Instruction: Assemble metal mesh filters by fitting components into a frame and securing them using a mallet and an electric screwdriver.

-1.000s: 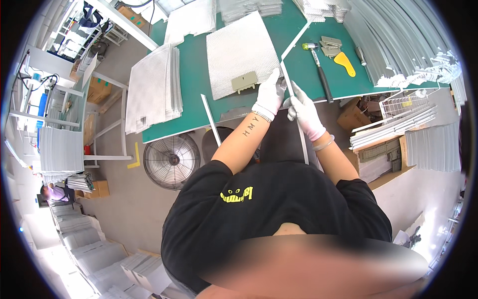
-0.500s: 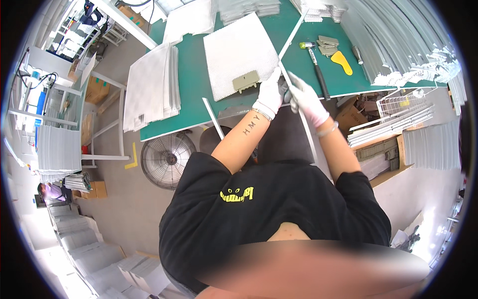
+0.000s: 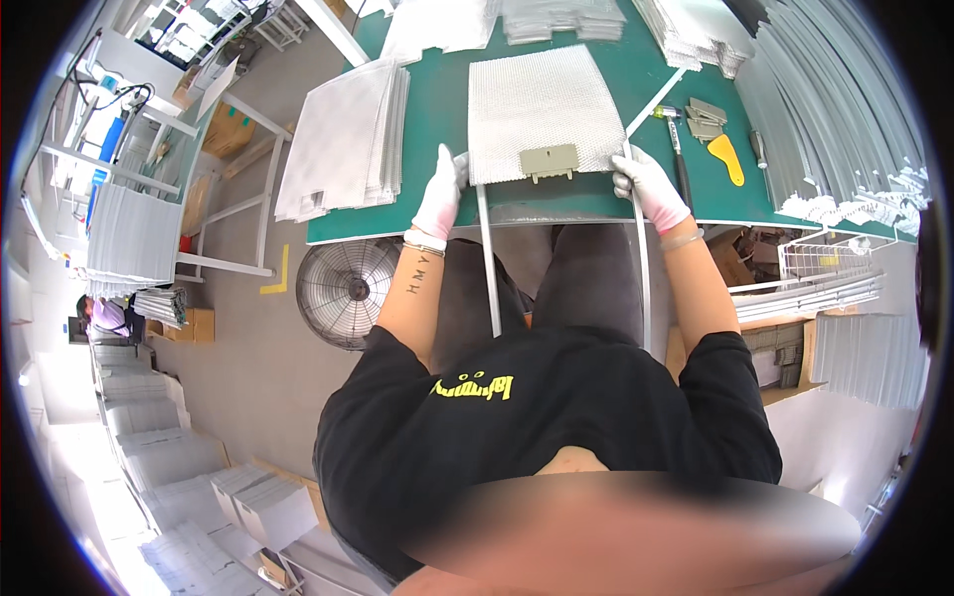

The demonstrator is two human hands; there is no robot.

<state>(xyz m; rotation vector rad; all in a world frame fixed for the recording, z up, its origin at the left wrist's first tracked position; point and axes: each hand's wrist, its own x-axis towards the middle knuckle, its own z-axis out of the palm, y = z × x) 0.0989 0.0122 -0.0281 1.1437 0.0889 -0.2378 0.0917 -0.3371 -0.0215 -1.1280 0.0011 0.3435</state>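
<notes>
White mesh panel (image 3: 537, 104) — flat, between gloved fingers (image 3: 623, 180)

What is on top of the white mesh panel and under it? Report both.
A khaki plate overlies the near edge of the white mesh panel. Green tabletop shows around it; whatever lies directly underneath is covered.

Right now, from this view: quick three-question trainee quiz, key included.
1. True or false: the yellow scraper lies to the right of the hammer.
2. What lies on the white mesh panel? A) the hammer; B) a khaki plate; C) the yellow scraper.
3. Which is nearer the hammer: the left hand or the right hand?

Key: 1. True. 2. B. 3. The right hand.
</notes>
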